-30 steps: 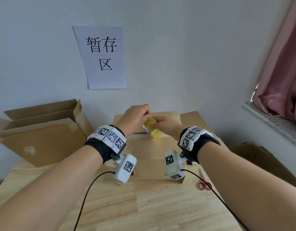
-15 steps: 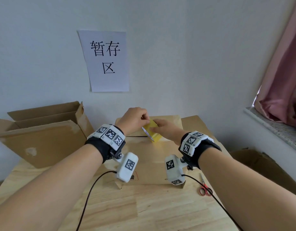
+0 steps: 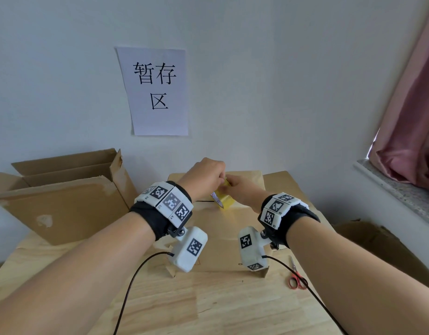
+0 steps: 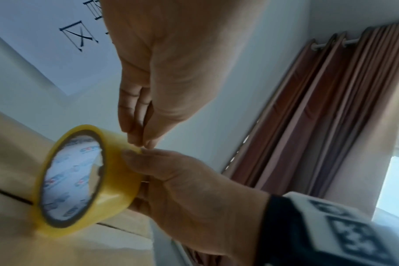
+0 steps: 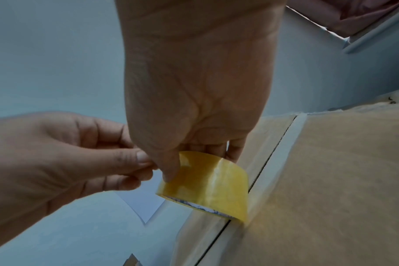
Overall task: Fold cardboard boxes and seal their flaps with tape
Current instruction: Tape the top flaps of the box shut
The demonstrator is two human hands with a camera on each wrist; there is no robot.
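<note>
A yellow tape roll point(image 3: 224, 200) stands on edge on the closed cardboard box point(image 3: 223, 233), at the far end of its flap seam point(image 5: 269, 162). My right hand point(image 3: 235, 192) grips the roll point(image 5: 212, 187), thumb on one side and fingers on the other. My left hand point(image 3: 218, 182) meets it from the left. Thumb and forefinger of the left hand point(image 5: 146, 162) pinch the tape's end at the top of the roll point(image 4: 116, 180). The head view hides the fingertips behind the knuckles.
An open cardboard box point(image 3: 63, 201) lies on its side at the table's left. Red-handled scissors point(image 3: 296, 279) lie on the wooden table point(image 3: 208, 305) right of the box. Flat cardboard point(image 3: 281, 182) leans behind, and another box point(image 3: 377, 243) sits below the windowsill.
Both hands and the roll have sunk a little toward the box top. The left hand's fingers have closed in on the roll's top. The head view has tilted slightly up.
</note>
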